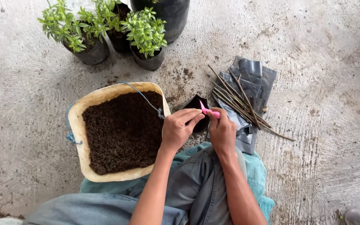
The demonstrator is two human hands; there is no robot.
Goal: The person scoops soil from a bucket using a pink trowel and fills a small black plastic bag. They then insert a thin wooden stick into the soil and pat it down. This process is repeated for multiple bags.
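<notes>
1. Far left: a shallow cream-coloured oval basin point(89, 103) filled with dark brown potting soil point(123, 131), with a blue cord handle point(146, 100) arching across its rim. It sits on the rough concrete floor point(321, 50), just beside the person's left knee.
2. Above the basin: small green leafy seedlings in black plastic grow bags point(146, 39), clustered together and well apart from both hands.
3. Left hand point(179, 128): fingers curled, fingertips pinched toward the thumb at the near edge of a small black plastic grow bag point(196, 103). It appears to grip the bag's rim, though the fingers hide the exact contact.
4. The black bag lies directly ahead of both hands, between them, its mouth tilted up toward the person. The left hand is the nearer one and is touching it.
5. Right hand point(223, 132): closed snugly around a small pink-handled tool point(209, 111). The tool's long axis slants up and leftward, its tip pointing at the bag and almost meeting it.
6. Right of the hands: a bundle of thin brown stick cuttings point(240, 100), long axes running diagonally, lying on a stack of flat grey-black plastic bags point(257, 77), near the right hand but untouched.
</notes>
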